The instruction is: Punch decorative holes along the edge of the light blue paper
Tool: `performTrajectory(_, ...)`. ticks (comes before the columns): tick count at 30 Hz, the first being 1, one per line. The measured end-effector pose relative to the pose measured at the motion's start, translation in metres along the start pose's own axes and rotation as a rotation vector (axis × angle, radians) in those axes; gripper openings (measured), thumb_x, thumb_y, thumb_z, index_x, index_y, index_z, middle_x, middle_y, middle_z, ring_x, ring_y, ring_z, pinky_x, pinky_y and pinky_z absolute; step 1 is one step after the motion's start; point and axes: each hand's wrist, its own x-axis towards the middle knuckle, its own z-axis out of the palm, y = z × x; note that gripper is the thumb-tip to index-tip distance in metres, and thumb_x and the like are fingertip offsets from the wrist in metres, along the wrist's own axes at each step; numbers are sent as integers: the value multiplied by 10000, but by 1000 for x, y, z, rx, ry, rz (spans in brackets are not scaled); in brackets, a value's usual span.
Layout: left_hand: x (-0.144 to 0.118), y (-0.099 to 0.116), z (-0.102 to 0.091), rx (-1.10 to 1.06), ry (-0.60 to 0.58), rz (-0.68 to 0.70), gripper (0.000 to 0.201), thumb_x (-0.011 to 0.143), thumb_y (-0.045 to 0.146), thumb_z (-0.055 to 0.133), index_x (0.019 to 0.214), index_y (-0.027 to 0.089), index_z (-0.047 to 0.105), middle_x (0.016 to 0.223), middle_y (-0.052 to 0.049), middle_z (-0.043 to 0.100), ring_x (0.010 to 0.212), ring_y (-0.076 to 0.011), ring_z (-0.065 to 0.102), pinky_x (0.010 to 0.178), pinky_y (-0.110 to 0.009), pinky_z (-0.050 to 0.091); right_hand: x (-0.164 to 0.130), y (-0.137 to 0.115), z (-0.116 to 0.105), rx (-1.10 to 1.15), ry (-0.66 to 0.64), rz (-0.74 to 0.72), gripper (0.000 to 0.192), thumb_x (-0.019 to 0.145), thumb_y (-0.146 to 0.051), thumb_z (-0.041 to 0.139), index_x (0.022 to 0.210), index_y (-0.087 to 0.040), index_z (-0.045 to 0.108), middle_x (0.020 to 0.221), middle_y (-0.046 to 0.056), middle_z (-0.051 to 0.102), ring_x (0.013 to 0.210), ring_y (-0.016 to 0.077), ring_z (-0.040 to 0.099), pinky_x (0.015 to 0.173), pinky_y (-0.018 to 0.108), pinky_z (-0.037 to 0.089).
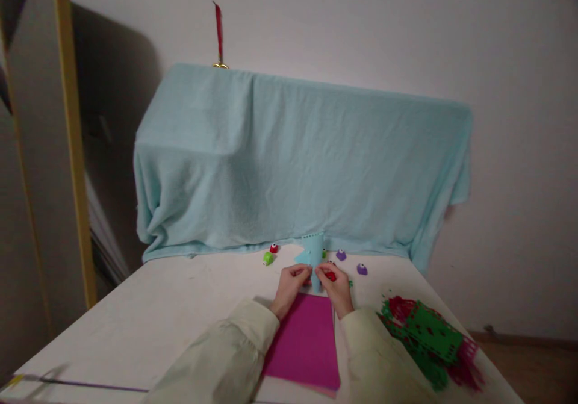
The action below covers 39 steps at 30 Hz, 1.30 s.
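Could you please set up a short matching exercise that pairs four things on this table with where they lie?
Things:
1. magenta sheet
2. green cut paper pile
3. light green punch
4. pale blue paper strip

Places:
A. at the table's right edge
B. between the left hand and right hand
C. flat between the two sleeves
D. left of the hands, near the blanket

Pairs: 1-C, 2-A, 3-D, 4-B

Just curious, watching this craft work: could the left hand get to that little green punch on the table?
Probably yes: the left hand is close to the green punch, with only bare table between, though it holds blue paper.
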Motion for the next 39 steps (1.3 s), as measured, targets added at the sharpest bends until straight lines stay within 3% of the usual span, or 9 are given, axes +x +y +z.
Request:
performTrajectory(3,1,-1,-1,-3,-7,7,386,688,469,681,765,91,704,632,-35,601,570,-115,531,583,-231,467,2,1,-4,22,-2,13,290,740,-427,642,801,-146,677,705,48,655,643,169,575,581,256,432)
performTrajectory(10,4,-6,-4,44,35,-12,381,694,480,660,713,100,664,608,-17,579,554,-108,520,553,-212,432,9,11,-20,-35,368,95,381,630,-508,679,696,-133,672,504,14,572,484,150,497,443,247,342)
performTrajectory(14,4,-5,-3,14,36,-21,401,657,500,682,741,109,656,607,-14,586,538,-110,529,536,-212,435,11,15,-24,-50,451,122,376,603,-527,696,640,-156,646,453,0,537,442,146,469,424,260,323)
performTrajectory(22,4,-10,-2,-50,-25,-23,402,655,427,719,896,128,599,570,33,558,491,-97,528,513,-211,455,9,9,-18,0,278,59,391,672,-565,650,642,-176,630,476,0,531,447,146,467,428,262,318)
performTrajectory(26,4,-11,-4,-30,-64,13,431,686,396,707,996,120,591,616,8,607,516,-103,547,524,-207,453,5,6,-11,-8,184,45,396,675,-570,648,673,-174,636,509,-1,546,480,146,478,447,255,328)
performTrajectory(32,3,-9,-3,-7,-81,23,436,687,418,706,976,100,637,662,-28,647,574,-126,577,570,-231,475,5,13,-2,-1,25,38,422,628,-583,692,671,-174,596,569,-3,563,528,142,493,502,244,365)
performTrajectory(39,2,-10,-2,0,-76,12,435,677,429,711,971,111,667,707,-41,675,601,-131,589,584,-227,472,6,20,-4,-34,3,5,399,664,-557,689,684,-174,580,591,-4,551,543,138,486,505,235,366)
